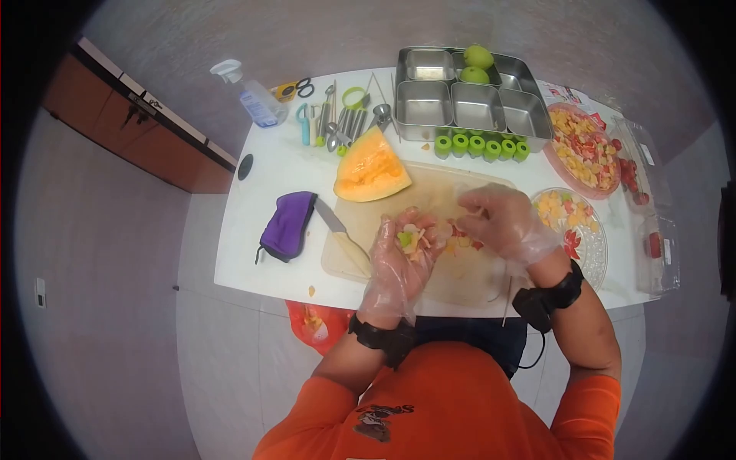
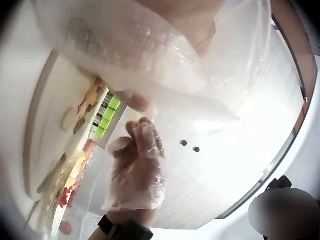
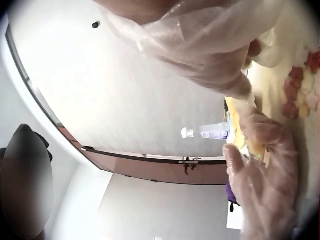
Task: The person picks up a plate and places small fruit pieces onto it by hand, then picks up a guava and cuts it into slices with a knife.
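Observation:
My gloved left hand [image 1: 400, 261] is cupped over the cutting board [image 1: 353, 215], holding several small cut fruit pieces [image 1: 414, 239], pale orange, white and green, in its palm. The curled left fingers also show around the pieces in the right wrist view. My gloved right hand [image 1: 502, 218] hovers just right of the left one, fingers bent toward the thumb; I cannot tell whether they pinch a piece. Under and between the hands, red and pale fruit cutouts [image 3: 295, 85] lie on the board. A melon wedge [image 1: 372, 170] rests at its far left, and a knife [image 1: 345, 238] beside the left hand.
A plate [image 1: 602, 253] of cutouts and a pink bowl [image 1: 563, 165] of fruit stand right. Behind are a steel tray [image 1: 406, 132] with two green fruits and green-topped cutters [image 1: 475, 146]. Left are a purple pouch [image 1: 289, 224], peeling tools [image 1: 322, 115] and a spray bottle [image 1: 261, 103].

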### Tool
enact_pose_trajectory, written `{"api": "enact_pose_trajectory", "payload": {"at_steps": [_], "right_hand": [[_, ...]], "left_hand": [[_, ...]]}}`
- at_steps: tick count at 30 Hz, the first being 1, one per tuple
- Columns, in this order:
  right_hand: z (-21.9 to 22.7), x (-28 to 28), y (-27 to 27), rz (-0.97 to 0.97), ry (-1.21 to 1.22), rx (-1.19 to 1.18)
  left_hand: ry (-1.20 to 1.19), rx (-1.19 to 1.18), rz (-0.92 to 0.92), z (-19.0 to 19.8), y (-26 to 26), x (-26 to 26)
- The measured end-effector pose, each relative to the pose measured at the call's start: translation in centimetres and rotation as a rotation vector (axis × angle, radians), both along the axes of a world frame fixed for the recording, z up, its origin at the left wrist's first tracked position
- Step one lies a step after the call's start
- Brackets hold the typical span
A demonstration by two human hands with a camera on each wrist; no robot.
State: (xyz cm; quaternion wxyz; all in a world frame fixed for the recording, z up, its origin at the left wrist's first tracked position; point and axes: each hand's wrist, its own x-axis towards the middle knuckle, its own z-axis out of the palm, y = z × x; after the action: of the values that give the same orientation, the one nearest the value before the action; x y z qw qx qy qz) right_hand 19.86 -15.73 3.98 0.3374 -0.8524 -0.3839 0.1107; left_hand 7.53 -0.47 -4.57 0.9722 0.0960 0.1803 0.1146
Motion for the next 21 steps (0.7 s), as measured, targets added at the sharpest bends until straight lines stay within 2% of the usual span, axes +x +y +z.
{"api": "enact_pose_trajectory", "payload": {"at_steps": [1, 2, 4, 7, 10, 14, 17, 19, 21], "right_hand": [[0.2, 0.0, -0.6, 0.006, -0.124, -0.109], [-0.1, 0.2, -1.1, 0.001, -0.128, -0.112], [-1.4, 0.4, -2.0, 0.083, -0.223, -0.368], [-2.6, 0.4, -2.3, 0.099, -0.161, -0.513], [-1.5, 0.5, -1.5, 0.057, -0.079, -0.586], [-2.4, 0.4, -1.1, 0.078, -0.145, -0.526], [-2.7, 0.3, -0.8, 0.051, -0.172, -0.602], [-3.1, 0.3, -1.1, 0.015, -0.158, -0.494], [-3.1, 0.1, -1.1, 0.009, -0.183, -0.500]], "left_hand": [[-0.004, 0.001, -0.003, 0.1, 0.1, 0.1], [-0.016, 0.004, 0.002, 0.2, 0.0, 0.1], [-0.026, 0.001, 0.002, 0.2, -0.3, 0.1], [0.033, 0.012, 0.025, 0.6, -0.3, 0.2], [0.042, 0.033, 0.017, 0.7, -0.3, 0.0], [0.021, 0.031, 0.014, 0.3, -0.3, 0.1], [0.033, 0.051, 0.015, 0.5, -0.3, 0.1], [0.029, 0.064, 0.012, 0.7, -0.4, 0.0], [0.069, 0.076, 0.020, 0.9, -0.5, 0.1]]}}
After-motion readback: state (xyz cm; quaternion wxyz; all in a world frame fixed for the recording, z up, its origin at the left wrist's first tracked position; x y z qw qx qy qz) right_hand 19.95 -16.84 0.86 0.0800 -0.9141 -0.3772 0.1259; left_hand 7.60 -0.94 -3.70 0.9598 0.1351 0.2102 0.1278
